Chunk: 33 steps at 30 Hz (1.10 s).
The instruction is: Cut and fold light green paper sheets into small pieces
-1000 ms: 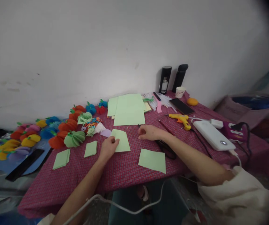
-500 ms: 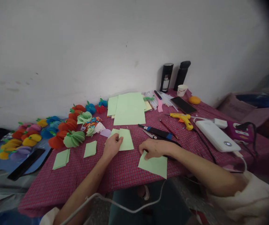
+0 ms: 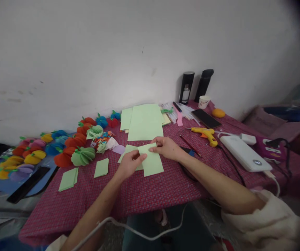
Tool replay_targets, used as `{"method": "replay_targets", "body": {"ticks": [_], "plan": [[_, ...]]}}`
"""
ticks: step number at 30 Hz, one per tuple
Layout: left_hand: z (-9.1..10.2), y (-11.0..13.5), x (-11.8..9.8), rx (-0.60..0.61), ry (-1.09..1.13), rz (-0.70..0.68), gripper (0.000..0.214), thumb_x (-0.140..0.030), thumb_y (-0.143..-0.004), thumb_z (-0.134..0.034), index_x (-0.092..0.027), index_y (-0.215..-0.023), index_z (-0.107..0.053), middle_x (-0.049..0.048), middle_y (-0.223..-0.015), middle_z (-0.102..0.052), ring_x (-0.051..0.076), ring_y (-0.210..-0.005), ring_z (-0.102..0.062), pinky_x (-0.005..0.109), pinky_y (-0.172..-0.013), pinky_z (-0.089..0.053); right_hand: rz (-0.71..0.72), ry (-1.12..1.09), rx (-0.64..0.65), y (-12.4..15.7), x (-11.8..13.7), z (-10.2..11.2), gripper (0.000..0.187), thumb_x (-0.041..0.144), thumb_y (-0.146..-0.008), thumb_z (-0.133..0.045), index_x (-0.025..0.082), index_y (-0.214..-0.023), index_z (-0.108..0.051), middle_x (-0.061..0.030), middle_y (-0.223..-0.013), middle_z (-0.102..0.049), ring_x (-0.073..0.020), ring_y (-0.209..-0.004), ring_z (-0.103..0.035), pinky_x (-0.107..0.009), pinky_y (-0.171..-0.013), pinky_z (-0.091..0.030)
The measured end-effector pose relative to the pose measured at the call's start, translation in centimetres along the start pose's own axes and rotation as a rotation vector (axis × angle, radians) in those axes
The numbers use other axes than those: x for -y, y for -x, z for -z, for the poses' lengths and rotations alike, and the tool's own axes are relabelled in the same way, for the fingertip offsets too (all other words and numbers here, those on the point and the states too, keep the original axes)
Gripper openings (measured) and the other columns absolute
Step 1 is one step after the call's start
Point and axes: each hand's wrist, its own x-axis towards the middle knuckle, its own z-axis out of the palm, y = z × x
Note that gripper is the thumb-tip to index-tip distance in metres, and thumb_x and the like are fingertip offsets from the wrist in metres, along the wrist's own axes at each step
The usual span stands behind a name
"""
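Note:
My right hand [image 3: 167,148] pinches the top right corner of a pale green paper sheet [image 3: 153,165]. At that sheet's left edge, my left hand [image 3: 131,164] is closed, with its thumb lying on the paper. A second green sheet [image 3: 127,150] shows partly behind the left hand and the held sheet. To the left lie two small stacks of green paper, a nearer-middle stack [image 3: 101,167] and a stack farther left [image 3: 68,179]. Larger green sheets [image 3: 145,122] rest at the back. A blue-and-black tool is mostly hidden by my right arm.
Folded-paper pumpkins [image 3: 83,156] in several colours crowd the left side beside paper scraps [image 3: 105,141]. On the right are a yellow glue gun [image 3: 206,134], a red pencil [image 3: 190,144], a white power bank [image 3: 245,153], a phone [image 3: 206,118] and a paper cup [image 3: 204,101].
My right hand has moved left and away from me, bringing its green sheet from the table's front over the sheet by my left hand. My left hand has shifted slightly right.

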Motion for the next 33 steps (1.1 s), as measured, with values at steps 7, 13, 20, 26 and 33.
{"method": "replay_targets", "body": {"ticks": [7, 13, 20, 26, 33], "plan": [[-0.8, -0.9, 1.1, -0.083, 0.113, 0.029, 0.027, -0.040, -0.067, -0.062, -0.013, -0.063, -0.061, -0.0033, -0.051, -0.052, 0.007, -0.044, -0.041, 0.019, -0.043, -0.030, 0.028, -0.102, -0.175, -0.6, -0.3, -0.2, 0.028, 0.043, -0.070, -0.057, 0.016, -0.070, -0.053, 0.0037, -0.056, -0.052, -0.0076, -0.050, -0.044, -0.019, -0.047, -0.033], [-0.2, -1.1, 1.6, -0.176, 0.097, 0.019, 0.029, -0.042, -0.067, -0.062, -0.013, -0.062, -0.060, -0.0040, -0.049, -0.047, 0.007, -0.043, -0.037, 0.018, -0.040, -0.027, -0.036, -0.228, 0.009, 0.0, -0.5, -0.6, 0.032, 0.046, -0.070, -0.057, 0.015, -0.073, -0.054, 0.0041, -0.055, -0.049, -0.0066, -0.048, -0.042, -0.019, -0.047, -0.033], [-0.1, -0.7, 1.7, -0.137, 0.242, 0.003, 0.028, -0.039, -0.067, -0.063, -0.015, -0.081, -0.065, -0.0023, -0.058, -0.054, 0.009, -0.049, -0.045, 0.019, -0.045, -0.033, 0.035, -0.366, 0.119, 0.2, -0.8, -1.3, 0.024, 0.035, -0.067, -0.062, 0.013, -0.075, -0.058, 0.0026, -0.064, -0.056, -0.0080, -0.056, -0.048, -0.021, -0.056, -0.037], [0.2, -0.2, 1.3, -0.112, 0.284, -0.044, 0.021, -0.031, -0.069, -0.062, -0.015, -0.082, -0.067, -0.0028, -0.057, -0.053, 0.006, -0.048, -0.041, 0.018, -0.046, -0.032, 0.019, -0.373, 0.078, 0.4, -0.9, -0.9, 0.021, 0.028, -0.071, -0.058, 0.015, -0.085, -0.066, 0.0040, -0.055, -0.053, -0.0065, -0.048, -0.040, -0.020, -0.048, -0.029], [0.1, 0.2, 0.5, -0.113, 0.511, 0.048, 0.010, -0.023, -0.066, -0.061, -0.019, -0.072, -0.067, -0.0050, -0.048, -0.047, 0.005, -0.042, -0.034, 0.018, -0.042, -0.024, 0.060, -0.432, 0.066, 0.8, -0.5, -0.9, 0.018, 0.017, -0.068, -0.051, 0.018, -0.075, -0.067, 0.0027, -0.058, -0.054, -0.0079, -0.050, -0.042, -0.021, -0.049, -0.032]]}}
